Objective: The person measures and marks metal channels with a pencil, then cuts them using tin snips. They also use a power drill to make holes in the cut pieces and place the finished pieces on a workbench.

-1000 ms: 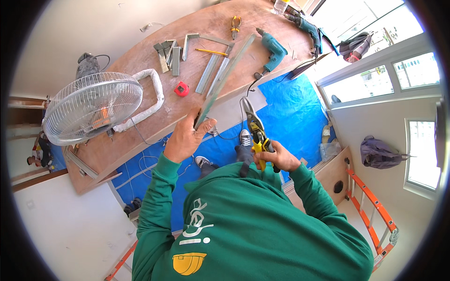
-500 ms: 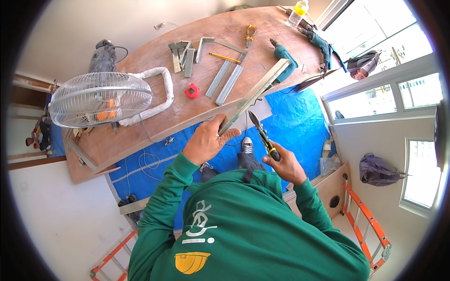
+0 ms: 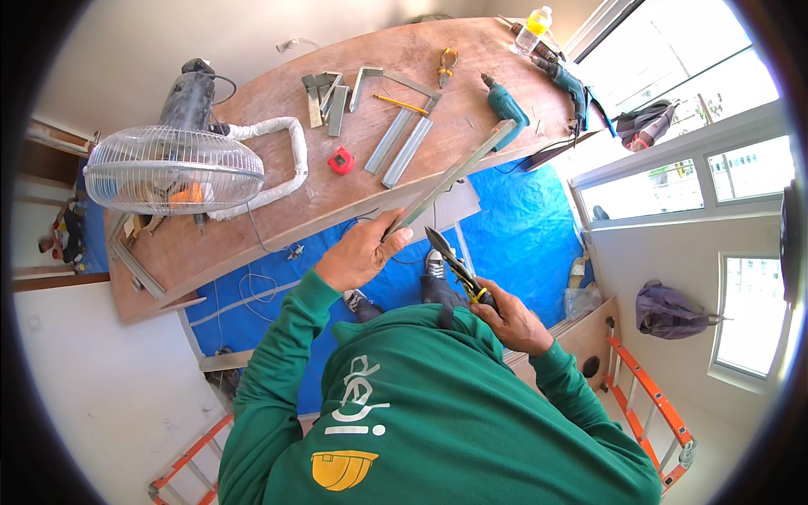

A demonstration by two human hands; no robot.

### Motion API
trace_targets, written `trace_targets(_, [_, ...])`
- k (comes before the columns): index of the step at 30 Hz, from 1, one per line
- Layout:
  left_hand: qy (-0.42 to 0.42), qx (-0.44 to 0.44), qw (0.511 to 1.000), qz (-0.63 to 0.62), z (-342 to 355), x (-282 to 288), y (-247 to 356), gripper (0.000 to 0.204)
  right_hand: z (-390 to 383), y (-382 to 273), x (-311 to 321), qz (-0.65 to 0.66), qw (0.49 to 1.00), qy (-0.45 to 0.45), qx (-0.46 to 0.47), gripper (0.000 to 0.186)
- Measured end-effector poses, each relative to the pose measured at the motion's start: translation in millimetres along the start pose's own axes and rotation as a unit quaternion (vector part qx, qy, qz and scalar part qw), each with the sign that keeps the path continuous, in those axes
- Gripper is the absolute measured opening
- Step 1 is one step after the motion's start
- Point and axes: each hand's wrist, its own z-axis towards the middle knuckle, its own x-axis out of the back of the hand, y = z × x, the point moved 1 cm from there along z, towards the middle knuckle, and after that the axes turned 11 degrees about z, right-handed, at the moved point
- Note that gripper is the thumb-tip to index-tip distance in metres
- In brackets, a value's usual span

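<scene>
Holding the strip (image 3: 459, 175) by its near end, the left hand (image 3: 358, 254) has it pinched between thumb and fingers, and the rest runs off toward 1 or 2 o'clock, over the edge of the bench (image 3: 484, 46). The far end comes right up by the drill (image 3: 507, 109), though I can't tell if they're touching. The right hand (image 3: 515, 320) sits at about 4 o'clock from the left one, curled round the handles of the snips (image 3: 454, 265), whose dark blades point toward 10 or 11 o'clock; can't tell if they're apart. As for handling, the strip looks like thin metal, so my guess is light, pretty stiff lengthwise, but likely to twist or kink if you lean on it. Not fragile, but the faces look smooth enough to slip and the edges could bite bare fingers. I'd grab the flat faces rather than the edges, maybe closer to the middle, since held by one end like that the long side would want to dip. Similar channels (image 3: 409, 153) lie on the bench at 1 o'clock from the left hand, with the tape (image 3: 341, 161) near 12
</scene>
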Motion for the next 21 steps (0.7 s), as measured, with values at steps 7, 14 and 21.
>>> trace_targets(7, [-0.001,0.005,1.0,-0.021,1,-15,2,0.061,8,6,-7,-0.042,0.997,0.019,0.067,0.056])
trace_targets(14, [-0.006,0.011,1.0,-0.022,2,-15,1,0.061,11,4,-10,-0.08,0.993,0.036,0.084,0.055])
trace_targets(21, [-0.002,-0.012,1.0,-0.016,4,-16,-2,0.062,15,8,-13,-0.088,0.99,0.045,0.099,0.055])
